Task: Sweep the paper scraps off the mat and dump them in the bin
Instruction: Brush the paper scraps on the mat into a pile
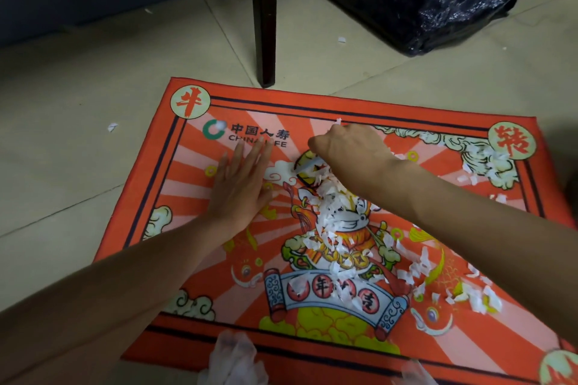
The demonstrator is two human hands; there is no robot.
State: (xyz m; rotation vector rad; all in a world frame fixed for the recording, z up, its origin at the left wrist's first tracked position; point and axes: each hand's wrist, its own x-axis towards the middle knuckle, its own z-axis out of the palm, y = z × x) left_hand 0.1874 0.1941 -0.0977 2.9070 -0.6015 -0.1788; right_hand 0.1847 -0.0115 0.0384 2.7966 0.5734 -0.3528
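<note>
An orange-red printed mat (312,105) lies on the tiled floor. White paper scraps (334,212) are heaped along its middle, with more scraps (481,166) at the far right corner and near the right edge. My left hand (242,184) lies flat on the mat, fingers together, just left of the heap. My right hand (347,147) is curled at the far end of the heap, and a pale blue sliver shows under it; whether it holds anything I cannot tell. A bin lined with a black plastic bag (438,0) stands beyond the mat at the upper right.
A dark chair leg (265,25) stands on the floor just past the mat's far edge. Stray scraps (112,126) lie on the tiles to the left and near the bin. Crumpled clear plastic (234,356) sits at the mat's near edge. Dark furniture fills the upper left.
</note>
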